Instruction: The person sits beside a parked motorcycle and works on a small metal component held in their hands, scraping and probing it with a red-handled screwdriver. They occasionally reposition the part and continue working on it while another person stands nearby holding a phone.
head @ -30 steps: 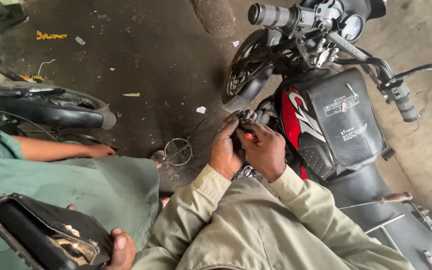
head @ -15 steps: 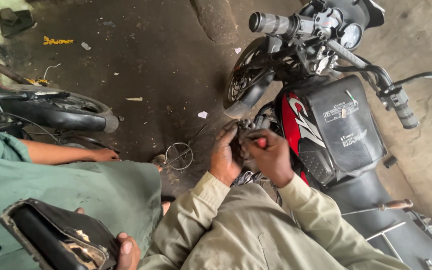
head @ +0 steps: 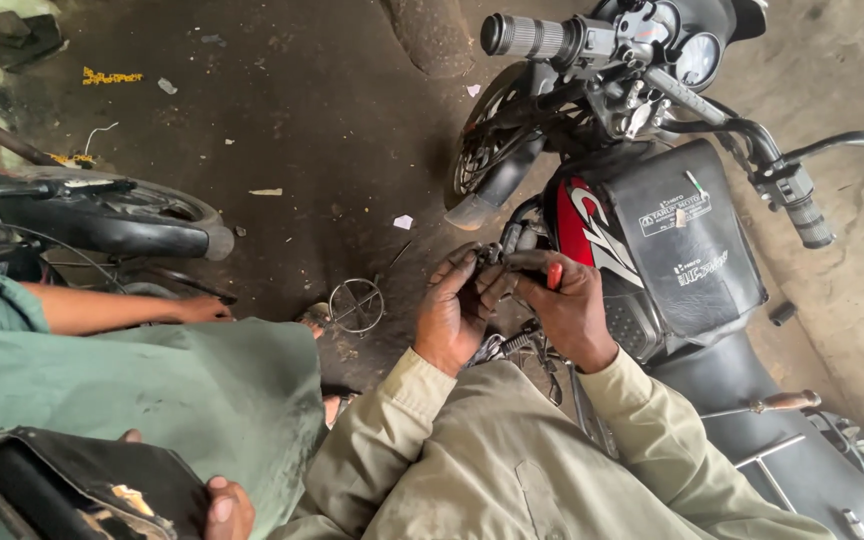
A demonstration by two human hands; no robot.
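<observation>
My left hand and my right hand meet at the side of a black and red motorcycle, just below the fuel tank. The right hand is closed on a red-handled tool, and only a little of the handle shows between the fingers. The fingers of my left hand pinch a small dark metal part by the engine. Both arms wear khaki sleeves. What the tool tip touches is hidden behind my fingers.
A person in green sits at the left with one hand on the dirty floor, the other holding a worn black seat. A second bike's wheel lies at the left. A small wire ring part rests on the floor.
My hands stay at the same spot on the engine. The fingers shift a little around the part and the red handle. The view has moved slightly.
</observation>
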